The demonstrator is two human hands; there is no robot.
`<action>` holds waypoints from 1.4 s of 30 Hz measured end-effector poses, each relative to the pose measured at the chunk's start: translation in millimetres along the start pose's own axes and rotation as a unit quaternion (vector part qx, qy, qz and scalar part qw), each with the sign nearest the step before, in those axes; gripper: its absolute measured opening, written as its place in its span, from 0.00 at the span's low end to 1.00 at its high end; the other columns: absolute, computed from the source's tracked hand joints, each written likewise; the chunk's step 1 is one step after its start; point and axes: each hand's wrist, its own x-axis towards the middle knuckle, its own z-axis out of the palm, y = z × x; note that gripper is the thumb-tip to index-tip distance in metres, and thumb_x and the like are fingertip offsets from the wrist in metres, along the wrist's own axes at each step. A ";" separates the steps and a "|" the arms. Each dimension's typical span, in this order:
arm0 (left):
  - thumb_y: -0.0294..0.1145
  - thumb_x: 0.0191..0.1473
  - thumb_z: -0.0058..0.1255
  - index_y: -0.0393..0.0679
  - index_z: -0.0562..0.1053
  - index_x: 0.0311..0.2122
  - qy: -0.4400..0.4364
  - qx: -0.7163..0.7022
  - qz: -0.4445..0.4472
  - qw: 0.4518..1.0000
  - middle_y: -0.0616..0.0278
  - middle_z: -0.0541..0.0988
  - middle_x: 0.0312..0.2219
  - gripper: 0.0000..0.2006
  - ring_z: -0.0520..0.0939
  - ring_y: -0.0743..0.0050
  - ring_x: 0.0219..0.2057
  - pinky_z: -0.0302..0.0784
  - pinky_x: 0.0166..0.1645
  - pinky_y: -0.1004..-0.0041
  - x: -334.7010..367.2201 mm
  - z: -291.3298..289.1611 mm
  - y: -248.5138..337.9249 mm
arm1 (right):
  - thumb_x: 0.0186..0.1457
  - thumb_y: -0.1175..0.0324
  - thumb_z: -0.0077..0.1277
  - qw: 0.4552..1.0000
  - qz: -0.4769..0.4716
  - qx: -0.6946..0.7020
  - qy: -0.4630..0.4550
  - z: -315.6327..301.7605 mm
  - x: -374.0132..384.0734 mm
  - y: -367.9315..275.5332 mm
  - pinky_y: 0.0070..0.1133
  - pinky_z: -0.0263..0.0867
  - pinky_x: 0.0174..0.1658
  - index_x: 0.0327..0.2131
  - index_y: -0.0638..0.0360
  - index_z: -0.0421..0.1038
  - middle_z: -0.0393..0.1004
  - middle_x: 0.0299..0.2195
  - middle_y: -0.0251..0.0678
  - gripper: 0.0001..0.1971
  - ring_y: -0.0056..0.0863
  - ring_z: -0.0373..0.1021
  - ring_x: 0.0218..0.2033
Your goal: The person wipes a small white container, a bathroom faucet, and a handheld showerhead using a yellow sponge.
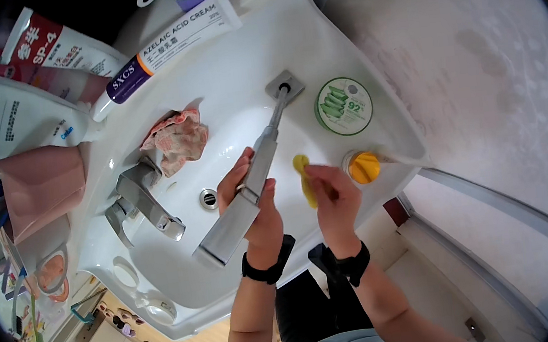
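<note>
My left hand [268,222] is closed around a grey telescopic stand [257,173], its thick block-like end tilted toward me. The stand's thin rod runs up and away to a square grey plate at its far end, over the white washbasin [184,269]. To the right, my right hand [336,197] pinches a small, thin yellow sponge-like piece [307,179] between thumb and fingers. The piece is held a little apart from the stand. Both wrists wear black bands.
A metal faucet [149,202] and crumpled pinkish cloth [179,141] are at the basin's left. On its right stand a round green-and-white tub [344,105] and yellow-lidded jar [363,167]. A white-and-purple cream tube [169,51] lies along the far rim.
</note>
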 end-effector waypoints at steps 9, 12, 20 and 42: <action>0.21 0.48 0.54 0.37 0.65 0.43 0.069 -0.006 -0.056 0.996 0.51 0.71 0.44 0.16 0.71 0.50 0.51 0.64 0.57 0.56 -23.9 -33.4 -12.1 | 0.48 0.77 0.45 0.935 -0.263 -0.238 -0.005 56.9 172.6 6.3 0.31 0.66 0.38 0.28 0.66 0.74 0.73 0.31 0.47 0.07 0.45 0.70 0.32; 0.18 0.46 0.54 0.36 0.66 0.42 0.050 -0.022 -0.048 0.997 0.51 0.71 0.44 0.16 0.71 0.50 0.52 0.64 0.57 0.56 -36.6 -37.7 -19.5 | 0.48 0.76 0.45 0.917 -0.223 -0.330 -0.029 73.7 181.4 38.9 0.31 0.66 0.39 0.26 0.65 0.74 0.72 0.29 0.47 0.07 0.45 0.70 0.33; 0.18 0.44 0.57 0.35 0.66 0.42 0.062 -0.054 -0.045 0.996 0.52 0.72 0.43 0.18 0.72 0.53 0.51 0.66 0.56 0.61 -22.5 -44.1 -21.8 | 0.47 0.76 0.46 0.887 -0.275 -0.371 -0.011 75.5 170.9 51.5 0.29 0.67 0.35 0.25 0.64 0.74 0.71 0.26 0.44 0.06 0.43 0.70 0.29; 0.18 0.45 0.56 0.37 0.65 0.43 -0.042 0.044 -0.069 0.996 0.53 0.72 0.43 0.18 0.71 0.52 0.51 0.65 0.57 0.60 -30.6 -50.0 -16.5 | 0.44 0.73 0.48 0.852 -0.281 -0.409 -0.169 63.6 194.3 45.0 0.31 0.68 0.35 0.22 0.58 0.74 0.74 0.26 0.42 0.05 0.42 0.71 0.31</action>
